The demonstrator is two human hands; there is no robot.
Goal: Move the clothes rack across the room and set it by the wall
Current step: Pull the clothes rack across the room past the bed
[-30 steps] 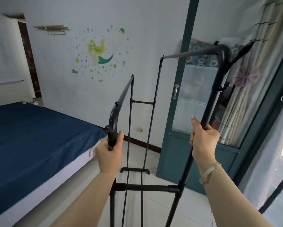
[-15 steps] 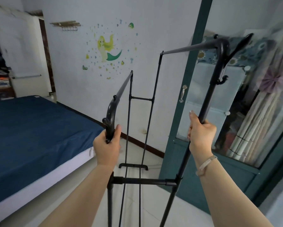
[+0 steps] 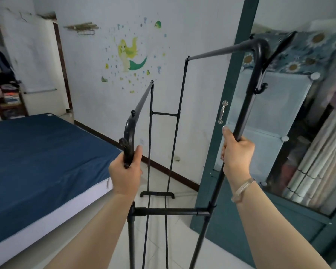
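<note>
A black double-rail clothes rack [image 3: 169, 211] stands in front of me, bare of clothes, its two rails running away toward the white wall [image 3: 198, 32] with the mermaid sticker. My left hand [image 3: 125, 172] grips the curved black end of the lower left rail. My right hand [image 3: 236, 154], with a clear bracelet on the wrist, is closed around the taller right upright pole. The rack's far foot [image 3: 157, 194] rests on the white floor tiles near the wall's dark skirting.
A bed with a blue cover [image 3: 37, 162] fills the left side, close to the rack. A dark green glass door [image 3: 239, 105] with a metal handle stands at the right. A shelf with clothes [image 3: 2, 88] is at the far left.
The view has swung to the left and the green door has shifted right in the picture. Both hands keep the same grip on the rack, which sits a little further along toward the wall.
</note>
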